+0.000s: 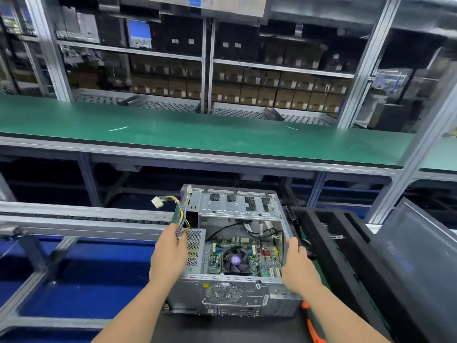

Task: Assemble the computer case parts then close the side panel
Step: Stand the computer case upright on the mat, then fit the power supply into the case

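- The computer case [232,256] lies open side up on the dark bench just below me. One cooler fan [235,259] shows on its board.
- My left hand [170,253] is curled round the one wire bundle [181,214] at the case's left edge. The wires partly hide its fingertips.
- My right hand [298,261] grips the case's right wall, with its fingers hidden on the outer side.
- One white connector [156,201] tops the bundle's free end.
- One orange-handled tool [312,325] is cut off by my right arm and the frame's lower edge.
- One dark slab [415,256] leans at the right. It is too blurred for me to tell whether it is the side panel.
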Demonstrator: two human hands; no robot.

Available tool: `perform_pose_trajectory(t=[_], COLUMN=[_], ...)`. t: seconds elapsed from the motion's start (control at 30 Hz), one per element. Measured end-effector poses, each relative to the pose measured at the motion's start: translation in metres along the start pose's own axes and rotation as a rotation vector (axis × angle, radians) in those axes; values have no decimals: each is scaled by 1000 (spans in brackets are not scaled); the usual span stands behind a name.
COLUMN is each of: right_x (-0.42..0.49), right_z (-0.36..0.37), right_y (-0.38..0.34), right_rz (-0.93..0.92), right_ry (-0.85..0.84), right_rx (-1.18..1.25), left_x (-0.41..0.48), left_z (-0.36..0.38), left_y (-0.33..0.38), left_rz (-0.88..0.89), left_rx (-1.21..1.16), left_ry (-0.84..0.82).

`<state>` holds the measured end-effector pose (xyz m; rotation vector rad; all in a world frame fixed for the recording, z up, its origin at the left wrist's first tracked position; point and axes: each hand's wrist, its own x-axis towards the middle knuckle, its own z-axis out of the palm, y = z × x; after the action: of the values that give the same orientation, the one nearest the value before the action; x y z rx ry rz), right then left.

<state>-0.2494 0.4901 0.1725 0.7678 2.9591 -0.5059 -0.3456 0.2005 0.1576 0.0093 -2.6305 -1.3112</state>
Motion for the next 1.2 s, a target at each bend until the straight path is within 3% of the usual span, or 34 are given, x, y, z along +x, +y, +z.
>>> perform_pose_trajectory(t=[0.13,0.23,0.33,0.7,0.9,1.2], right_x=[12,22,27,35,36,29], right_z=[3,7,9,6,5,-2], right_y=[0,0,0,6,5,-2], right_rz=[-105,-340,-479,-643,-626,-650], right_ry=[11,48,-103,-165,-143,-158], right_rx=[-179,-352,-289,-496,-478,-510], left_x=[3,3,-5,-10,-11,2], left_z=[1,6,10,1,-6,-6], left_y=[4,4,2,22,32,38], left_rz=[81,146,267,109,59,149], left_rx=[79,298,496,614,720,826], left_ry=[-50,-124,-196,-345,-422,-331])
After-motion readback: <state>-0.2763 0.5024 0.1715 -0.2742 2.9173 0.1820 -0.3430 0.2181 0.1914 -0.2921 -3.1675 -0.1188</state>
